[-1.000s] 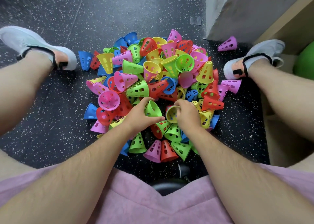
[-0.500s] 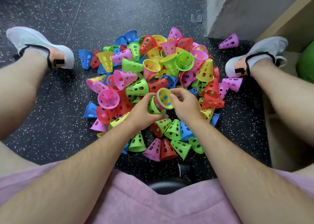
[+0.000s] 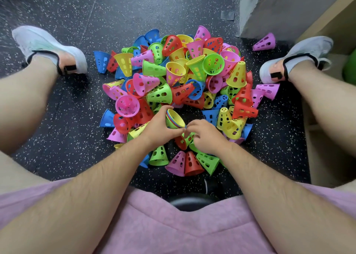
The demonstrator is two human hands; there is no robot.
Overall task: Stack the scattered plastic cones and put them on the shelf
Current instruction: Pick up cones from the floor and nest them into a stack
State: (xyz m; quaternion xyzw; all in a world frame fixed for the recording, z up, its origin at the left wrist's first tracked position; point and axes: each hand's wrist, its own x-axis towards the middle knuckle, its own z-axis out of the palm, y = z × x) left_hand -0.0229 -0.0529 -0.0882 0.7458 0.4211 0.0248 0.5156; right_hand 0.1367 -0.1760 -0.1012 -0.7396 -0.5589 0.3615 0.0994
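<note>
One nested cone stack [image 3: 174,119], mouth facing far-right, axis tilted; left hand [image 3: 158,130] grip wraps it; right hand [image 3: 206,136] grip unclear.

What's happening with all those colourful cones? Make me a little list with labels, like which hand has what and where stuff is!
left hand: grips a nested stack of cones, with a yellow one innermost
right hand: fingers curled by the stack's rim; I cannot tell if it holds anything
pile: many loose cones in red, blue, green, yellow and pink
stray cone: purple, on its side, apart from the pile, near the wall
floor: dark and speckled
</note>
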